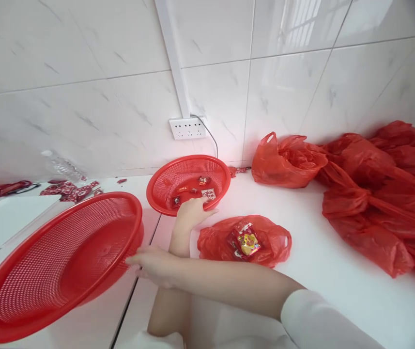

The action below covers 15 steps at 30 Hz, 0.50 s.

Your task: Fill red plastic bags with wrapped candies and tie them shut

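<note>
My arms cross, with the right forearm over the left. My left hand [192, 212] is closed over the near rim of the smaller red mesh basket [163, 182], fingers inside and thumb outside. A few small wrapped snacks, among them a pale packet [209, 194], lie in that basket. My right hand [156, 265] is at the right side of a larger red mesh basket [98, 242]; its fingers look closed on the wall below the rim, partly hidden. No contents show in the larger basket. Right of my left wrist, snack packets [247, 241] lie on an open red plastic bag [214, 237].
Several red plastic bags [367, 194] pile up at the right, with another bag [287, 160] by the tiled wall. A clear bottle [64, 166], red wrapped packets [72, 191] and a white tray [14, 218] are at the left. A power socket [188, 128] is on the wall.
</note>
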Each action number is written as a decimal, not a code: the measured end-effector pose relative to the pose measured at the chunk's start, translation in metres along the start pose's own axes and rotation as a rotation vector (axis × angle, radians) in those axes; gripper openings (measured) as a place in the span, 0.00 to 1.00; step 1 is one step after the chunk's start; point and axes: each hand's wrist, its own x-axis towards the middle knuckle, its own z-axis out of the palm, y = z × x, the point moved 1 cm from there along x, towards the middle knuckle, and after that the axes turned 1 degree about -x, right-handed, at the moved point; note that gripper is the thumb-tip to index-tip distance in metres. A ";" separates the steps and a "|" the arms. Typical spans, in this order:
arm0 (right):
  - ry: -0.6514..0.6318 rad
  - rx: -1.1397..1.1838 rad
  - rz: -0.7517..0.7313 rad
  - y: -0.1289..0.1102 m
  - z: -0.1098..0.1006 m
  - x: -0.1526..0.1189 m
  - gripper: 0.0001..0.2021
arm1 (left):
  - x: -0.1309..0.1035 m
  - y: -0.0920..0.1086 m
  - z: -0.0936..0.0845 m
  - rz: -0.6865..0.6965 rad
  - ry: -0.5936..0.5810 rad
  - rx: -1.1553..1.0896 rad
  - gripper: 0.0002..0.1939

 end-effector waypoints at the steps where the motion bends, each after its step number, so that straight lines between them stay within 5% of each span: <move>1: -0.114 -0.027 0.014 -0.003 -0.007 -0.015 0.17 | 0.002 -0.001 0.001 -0.003 -0.012 0.012 0.28; 4: -0.480 -0.267 -0.103 -0.020 -0.041 -0.073 0.13 | 0.004 -0.003 0.003 -0.010 -0.041 0.021 0.29; 5: -0.503 -0.407 -0.194 -0.027 -0.057 -0.093 0.11 | 0.003 -0.004 0.002 -0.003 -0.046 0.001 0.29; 7: -0.331 -0.624 -0.343 -0.041 -0.095 -0.126 0.10 | -0.005 -0.001 -0.005 0.033 -0.033 -0.061 0.29; 10: 0.175 -1.033 -0.453 -0.056 -0.159 -0.158 0.11 | -0.024 0.012 -0.023 0.078 0.103 -0.126 0.24; 13: 0.625 -1.458 -0.337 -0.060 -0.213 -0.171 0.11 | -0.042 0.028 -0.038 0.058 0.214 -0.131 0.19; 15: 0.714 -1.625 -0.236 -0.059 -0.238 -0.173 0.12 | -0.045 0.034 -0.036 0.050 0.116 -0.154 0.18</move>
